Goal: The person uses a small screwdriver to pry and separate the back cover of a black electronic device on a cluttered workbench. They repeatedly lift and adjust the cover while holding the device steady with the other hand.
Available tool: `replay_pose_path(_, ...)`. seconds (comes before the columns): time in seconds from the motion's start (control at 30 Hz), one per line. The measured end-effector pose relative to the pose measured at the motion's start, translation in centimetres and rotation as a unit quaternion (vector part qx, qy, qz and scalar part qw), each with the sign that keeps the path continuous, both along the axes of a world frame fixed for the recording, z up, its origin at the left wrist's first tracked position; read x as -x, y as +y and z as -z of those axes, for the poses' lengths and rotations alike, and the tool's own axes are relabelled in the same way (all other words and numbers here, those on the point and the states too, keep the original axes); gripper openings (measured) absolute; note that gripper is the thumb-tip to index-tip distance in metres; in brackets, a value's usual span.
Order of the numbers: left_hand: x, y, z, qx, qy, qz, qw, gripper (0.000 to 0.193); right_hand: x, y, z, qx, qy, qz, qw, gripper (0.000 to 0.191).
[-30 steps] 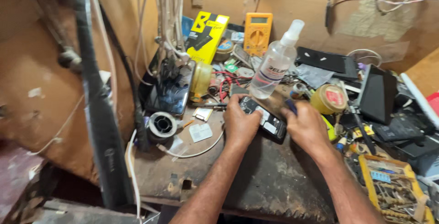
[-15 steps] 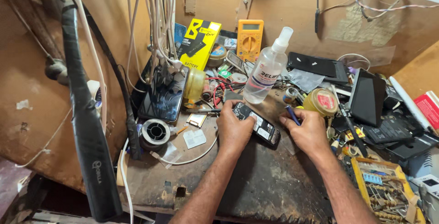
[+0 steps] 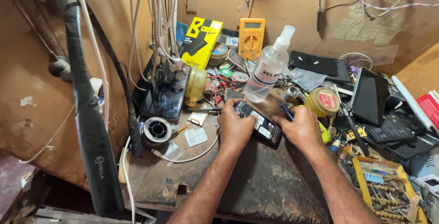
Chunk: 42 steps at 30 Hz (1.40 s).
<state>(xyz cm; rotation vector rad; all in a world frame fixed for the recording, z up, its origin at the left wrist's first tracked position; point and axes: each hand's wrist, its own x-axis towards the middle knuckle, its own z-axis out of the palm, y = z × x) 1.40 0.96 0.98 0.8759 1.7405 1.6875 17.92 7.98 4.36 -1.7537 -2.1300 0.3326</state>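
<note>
An opened phone (image 3: 258,124) with its back cover off lies near the middle of the dark, worn worktop (image 3: 256,183), angled from upper left to lower right. The left hand (image 3: 235,128) lies over its upper left end, fingers curled around that end and gripping it. The right hand (image 3: 302,128) sits at the phone's 3 o'clock side, its fingers closed on a slim blue-handled tool (image 3: 286,112) whose tip points toward the phone; whether the tip touches the board cannot be told. At 12 o'clock from the phone stands a clear spray bottle (image 3: 270,68), upright, with an orange multimeter (image 3: 251,36) leaning against the back wall behind it and a yellow and black box (image 3: 201,41) to the multimeter's 9 o'clock. At 2 o'clock from the phone rests a round yellow tin (image 3: 322,101) with a red label. At 9 o'clock, well apart, a spool of solder wire (image 3: 156,131) lies flat, with a dark phone screen (image 3: 165,91) propped just above it. At 4 o'clock, by the worktop's edge, a yellow case of screwdriver bits (image 3: 386,189) lies open.
</note>
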Motion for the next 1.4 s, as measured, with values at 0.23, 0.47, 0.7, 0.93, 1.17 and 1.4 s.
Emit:
replay_pose_path(0.23,0.0,0.4,0.5,-0.009,0.013,-0.008,1.000,0.045,0.0,0.5,0.0,0.012,-0.032,0.010,0.999,0.040)
replay_pose_path(0.47,-0.1,0.3,0.4,0.011,0.000,-0.002,1.000,0.044,-1.8,0.6,0.2,-0.014,0.072,0.004,0.997,0.034)
replay_pose_path(0.7,-0.1,0.3,0.2,0.010,-0.001,0.000,1.000,0.042,-2.3,0.0,0.6,-0.026,0.117,-0.040,0.992,0.026)
replay_pose_path(0.93,0.0,0.1,-0.1,0.001,0.001,-0.002,1.000,0.044,-1.5,-0.4,0.0,-0.033,0.119,-0.103,0.987,0.029)
replay_pose_path(1.17,-0.2,-0.1,0.0,-0.002,-0.012,0.001,1.000,0.043,-1.8,0.5,0.7,-0.052,0.036,-0.155,0.986,0.030)
replay_pose_path(1.4,0.0,0.1,0.1,0.015,0.013,-0.007,1.000,0.045,-3.8,3.0,0.3,-0.085,0.106,-0.182,0.974,0.035)
